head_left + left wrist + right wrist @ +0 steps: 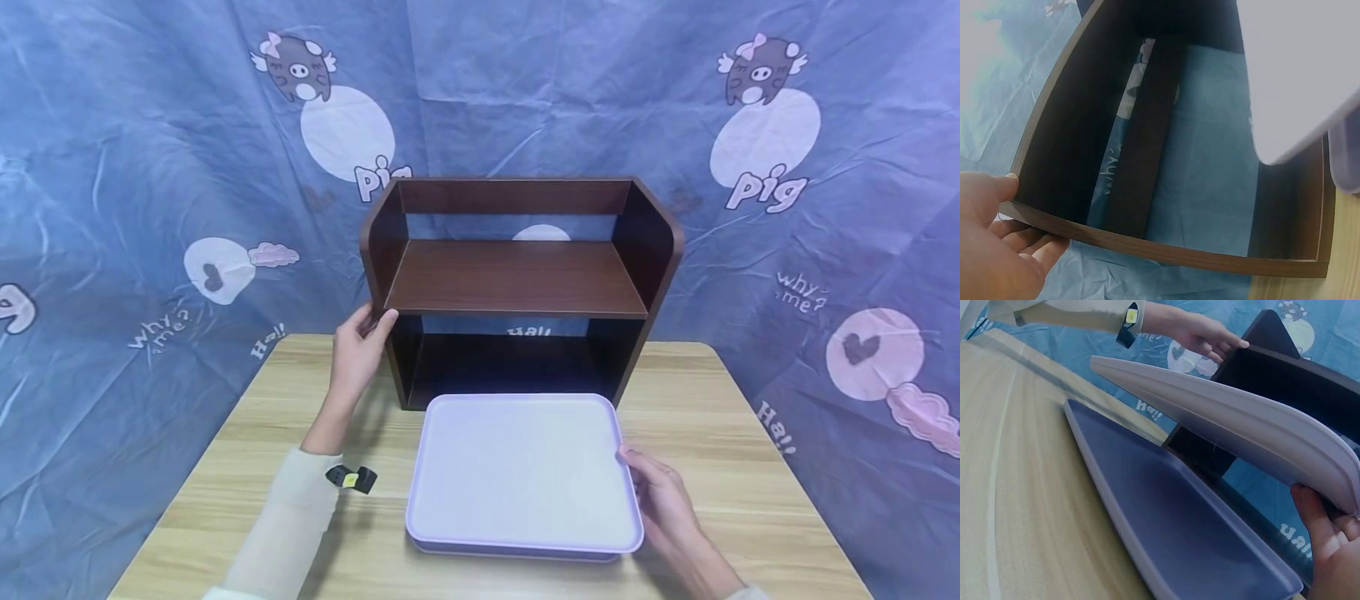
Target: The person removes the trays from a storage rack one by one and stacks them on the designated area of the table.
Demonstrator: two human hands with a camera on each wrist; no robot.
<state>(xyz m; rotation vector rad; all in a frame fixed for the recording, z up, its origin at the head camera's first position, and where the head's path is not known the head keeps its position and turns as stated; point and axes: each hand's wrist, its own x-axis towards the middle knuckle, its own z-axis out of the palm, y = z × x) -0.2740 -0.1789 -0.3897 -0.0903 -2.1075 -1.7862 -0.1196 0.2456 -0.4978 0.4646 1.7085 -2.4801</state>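
My left hand (357, 350) grips the left side panel of a dark brown two-tier desk shelf (517, 277), thumb on the front edge near the middle board. Close up in the left wrist view, the thumb lies on one face of the panel and the fingers on the other. My right hand (663, 500) pinches the right edge of a pale lilac rectangular tray (525, 467) with a low rim. In the right wrist view, that tray is raised and tilted above a second lilac tray (1166, 506), which lies hollow side up on the wooden table.
The shelf stands at the back of the light wooden table (247, 467), close to a blue cloth (510, 100) printed with cartoon pigs. More of the cloth hangs on both sides. A black band (351, 479) with a yellow patch is on the left wrist.
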